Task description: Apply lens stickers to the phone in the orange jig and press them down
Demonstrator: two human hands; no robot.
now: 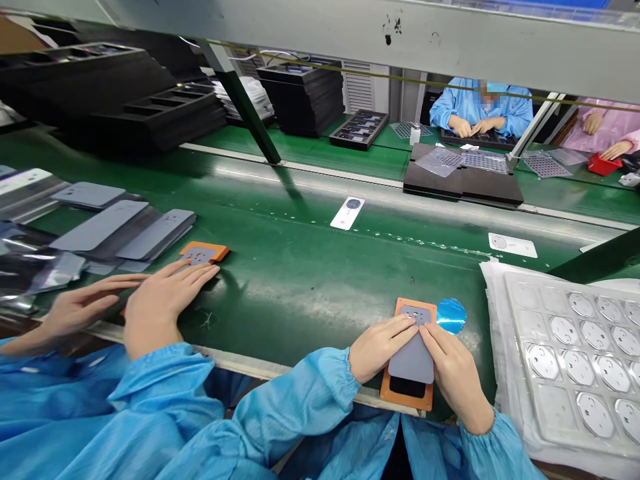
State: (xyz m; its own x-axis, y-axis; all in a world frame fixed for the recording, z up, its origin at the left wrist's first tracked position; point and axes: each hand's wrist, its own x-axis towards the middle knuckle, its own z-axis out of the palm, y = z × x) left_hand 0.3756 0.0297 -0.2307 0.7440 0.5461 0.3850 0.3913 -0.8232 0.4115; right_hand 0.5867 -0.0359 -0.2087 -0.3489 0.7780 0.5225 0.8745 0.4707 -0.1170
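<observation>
A grey plate (411, 360) with small holes near its top lies over an orange frame (407, 398) at the front edge of the green bench. My left hand (383, 348) presses its fingertips on the plate's upper left part. From the other side, my right hand (453, 370) touches the plate's upper right part, its fingers together. A dark opening shows in the frame below the plate. Beside the frame's upper right corner lies a round blue shiny film (451, 316).
At right, a clear tray (543, 407) holds several round white parts. White cards (347, 213) lie mid-bench. On the left, a co-worker's hands (160, 300) rest on another orange frame (220, 251) near grey plates (103, 227). A metal beam (320, 33) crosses above; people sit beyond.
</observation>
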